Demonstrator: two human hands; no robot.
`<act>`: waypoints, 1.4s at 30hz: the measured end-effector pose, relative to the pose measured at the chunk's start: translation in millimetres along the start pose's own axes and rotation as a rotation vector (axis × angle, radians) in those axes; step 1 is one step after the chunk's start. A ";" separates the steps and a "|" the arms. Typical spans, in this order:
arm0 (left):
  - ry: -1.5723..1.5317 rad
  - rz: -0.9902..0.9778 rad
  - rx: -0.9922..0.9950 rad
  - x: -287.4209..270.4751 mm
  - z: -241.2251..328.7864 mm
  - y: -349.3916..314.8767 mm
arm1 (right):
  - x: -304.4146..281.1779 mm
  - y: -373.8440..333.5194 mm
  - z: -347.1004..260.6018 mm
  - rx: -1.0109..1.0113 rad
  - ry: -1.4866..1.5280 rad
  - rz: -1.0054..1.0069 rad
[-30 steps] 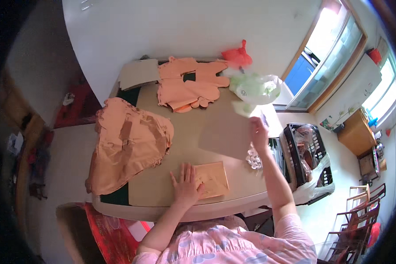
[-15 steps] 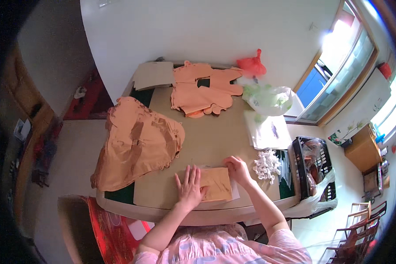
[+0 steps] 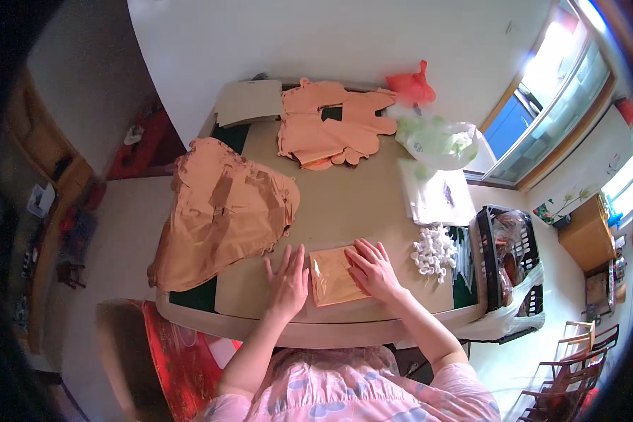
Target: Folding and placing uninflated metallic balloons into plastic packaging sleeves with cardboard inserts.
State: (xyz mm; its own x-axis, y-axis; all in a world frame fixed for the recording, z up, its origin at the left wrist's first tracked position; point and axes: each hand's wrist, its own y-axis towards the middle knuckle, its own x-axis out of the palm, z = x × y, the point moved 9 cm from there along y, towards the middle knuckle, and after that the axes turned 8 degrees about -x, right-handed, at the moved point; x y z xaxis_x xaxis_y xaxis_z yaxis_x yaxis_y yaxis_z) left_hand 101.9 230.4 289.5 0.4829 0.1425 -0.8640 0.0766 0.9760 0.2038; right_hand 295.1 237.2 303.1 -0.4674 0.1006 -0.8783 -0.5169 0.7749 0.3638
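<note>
A tan clear-wrapped packet (image 3: 334, 276) lies at the table's (image 3: 344, 211) near edge, left hand (image 3: 288, 278) and right hand (image 3: 373, 268) pressed flat on it, fingers spread. A black basket (image 3: 487, 232) nearby holds bagged items.

Beige tabletop (image 3: 359, 204) with dark green showing at the edges. Tan-orange packet (image 3: 334, 276) under both hands, slightly glossy. Peach-orange fabric heap (image 3: 221, 211) at the left, plain, with darker brownish folds. Peach-orange cut pieces (image 3: 330, 126) at the far side, same plain shade. Pale beige card sheet (image 3: 250, 102) beside them. Red plastic bag (image 3: 411, 86) near the wall; translucent pale green bag (image 3: 439, 141) just below it. White paper stack (image 3: 439, 197). White small bits (image 3: 435, 250) in a cluster. Black basket (image 3: 503, 260) with brown contents. Pink sleeves (image 3: 359, 397) patterned with pale blue shapes. Red cloth (image 3: 183, 352) on the chair.
</note>
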 end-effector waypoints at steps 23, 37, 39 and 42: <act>0.083 -0.166 0.255 72.8 59.0 3.7 | 17.9 -15.0 9.1 0.127 -0.141 -0.108; 0.203 -0.263 0.107 46.0 21.8 3.2 | 17.9 -18.1 10.5 0.157 -0.182 -0.140; 0.231 -0.239 0.091 34.9 14.2 4.6 | 16.3 -19.0 10.1 0.166 -0.168 -0.129; 0.236 -0.194 0.024 20.1 -0.6 9.7 | 16.0 -17.8 8.9 0.149 -0.163 -0.110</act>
State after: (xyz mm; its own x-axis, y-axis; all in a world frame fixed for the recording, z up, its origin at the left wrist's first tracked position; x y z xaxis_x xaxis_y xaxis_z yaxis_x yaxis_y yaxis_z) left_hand 111.9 242.9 273.8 0.2418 -0.0089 -0.9703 0.1694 0.9850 0.0332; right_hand 303.2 230.5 279.8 -0.2855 0.1005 -0.9531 -0.4409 0.8692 0.2237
